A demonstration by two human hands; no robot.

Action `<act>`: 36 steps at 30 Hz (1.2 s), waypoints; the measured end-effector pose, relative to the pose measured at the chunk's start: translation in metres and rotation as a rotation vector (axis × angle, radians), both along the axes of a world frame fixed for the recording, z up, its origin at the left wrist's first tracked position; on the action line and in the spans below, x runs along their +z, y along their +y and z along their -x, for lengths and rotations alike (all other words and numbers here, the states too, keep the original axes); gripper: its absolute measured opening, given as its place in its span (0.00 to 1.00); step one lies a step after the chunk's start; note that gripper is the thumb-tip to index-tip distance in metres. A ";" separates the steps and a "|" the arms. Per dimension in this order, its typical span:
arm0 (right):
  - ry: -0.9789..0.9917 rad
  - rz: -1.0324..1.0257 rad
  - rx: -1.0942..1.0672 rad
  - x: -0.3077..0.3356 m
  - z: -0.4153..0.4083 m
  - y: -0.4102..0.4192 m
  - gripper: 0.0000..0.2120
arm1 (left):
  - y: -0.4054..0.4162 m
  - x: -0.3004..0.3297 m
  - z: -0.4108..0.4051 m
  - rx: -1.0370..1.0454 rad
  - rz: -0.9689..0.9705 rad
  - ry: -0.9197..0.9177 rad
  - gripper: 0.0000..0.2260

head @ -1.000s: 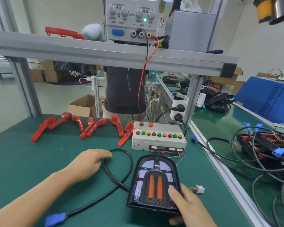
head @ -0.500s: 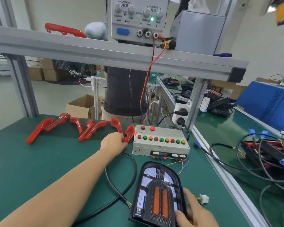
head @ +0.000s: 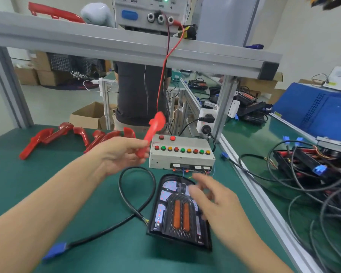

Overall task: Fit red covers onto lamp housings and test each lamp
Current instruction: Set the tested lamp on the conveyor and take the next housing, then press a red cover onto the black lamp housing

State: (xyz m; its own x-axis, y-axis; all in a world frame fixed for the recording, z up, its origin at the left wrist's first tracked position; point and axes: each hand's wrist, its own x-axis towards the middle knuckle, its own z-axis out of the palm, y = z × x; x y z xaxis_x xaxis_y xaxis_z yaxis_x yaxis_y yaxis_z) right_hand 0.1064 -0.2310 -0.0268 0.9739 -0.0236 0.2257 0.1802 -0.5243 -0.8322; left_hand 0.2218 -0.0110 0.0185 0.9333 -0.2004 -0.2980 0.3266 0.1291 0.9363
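Using the housing as the anchor here: it's lying flat on the green desk, closest to the camera, with two orange strips glowing down its middle. The right hand is hovering over its right edge, fingers spread loose and holding nothing, a bit motion-blurred, so I can't say if it's actually touching the rim. A black cable is looping off the housing's left side and running down to a blue plug near the front of the desk.

Up and left of the housing, the left hand is pinching the lower end of a red cover in the air, palm turned up, the cover sticking up and tilted. So the cover is off the desk and not on the housing yet.

Just behind the housing the button box is sitting, thin wires running from its front towards the housing. Further back and left of the housing, spare covers are lying in a loose row.

What I'd worry about: nobody's really pinning the housing down right now, so pressing the cover on could slide it back into those thin wires. Also that grip is only on the cover's tip, so it could twist and seat crooked.
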 end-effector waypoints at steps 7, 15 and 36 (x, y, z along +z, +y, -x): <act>-0.156 -0.157 0.035 0.018 -0.015 0.039 0.24 | -0.062 -0.003 0.066 -0.188 0.209 0.111 0.10; 0.004 -0.271 -0.045 0.007 0.003 0.003 0.11 | -0.048 -0.024 0.017 -0.074 -0.514 -0.082 0.14; -0.334 0.893 -0.232 -0.028 0.035 0.063 0.31 | -0.060 -0.054 0.050 0.142 0.359 0.159 0.23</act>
State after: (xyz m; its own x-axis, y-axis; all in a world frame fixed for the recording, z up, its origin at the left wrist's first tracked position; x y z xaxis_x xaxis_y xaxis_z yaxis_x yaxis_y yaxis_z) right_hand 0.0712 -0.1675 -0.0545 0.8493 0.1072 0.5168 0.1473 -0.9884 -0.0369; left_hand 0.1717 -0.0715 -0.0359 0.9070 -0.1900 -0.3757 0.4191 0.4922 0.7629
